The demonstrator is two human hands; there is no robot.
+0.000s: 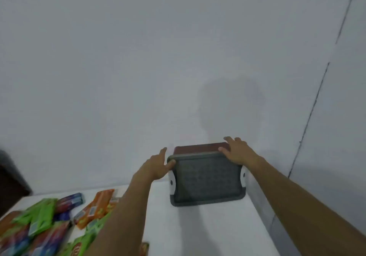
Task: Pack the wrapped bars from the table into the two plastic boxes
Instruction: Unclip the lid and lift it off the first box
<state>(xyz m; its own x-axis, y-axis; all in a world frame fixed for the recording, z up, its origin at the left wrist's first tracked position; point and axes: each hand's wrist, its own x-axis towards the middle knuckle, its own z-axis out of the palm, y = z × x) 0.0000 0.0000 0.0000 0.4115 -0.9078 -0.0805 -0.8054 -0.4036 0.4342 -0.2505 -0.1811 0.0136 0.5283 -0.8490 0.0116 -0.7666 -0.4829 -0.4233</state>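
Two bare forearms reach forward over a white bench (217, 226) toward a plastic box (206, 180) that sits between the hands, at the bench's far end, close to a plain white wall (138, 57). The box has a grey lid, with a white latch showing on each of the two sides nearest the hands.

The left hand (156, 166) is at the lid's far left corner. Its thumb rests on the lid's edge and its fingers are fairly straight, pointing up past the side of the box. The right hand (237, 152) lies over the far right corner, fingers spread and mostly straight, with the thumb touching the lid's edge. The view is blurred, and neither hand looks wrapped around the box.

A dark red surface (200, 148) shows just beyond the lid's far edge, between the two hands' fingertips. I cannot tell whether it belongs to this box or is a second one.

The wrapped bars (42, 214) lie in a loose heap on the bench, well to the left of the left forearm and nearer the person than the hands. Their wrappers are green, orange and blue with red, and several overlap. A dark object (10, 180) stands beyond the bench's left end.
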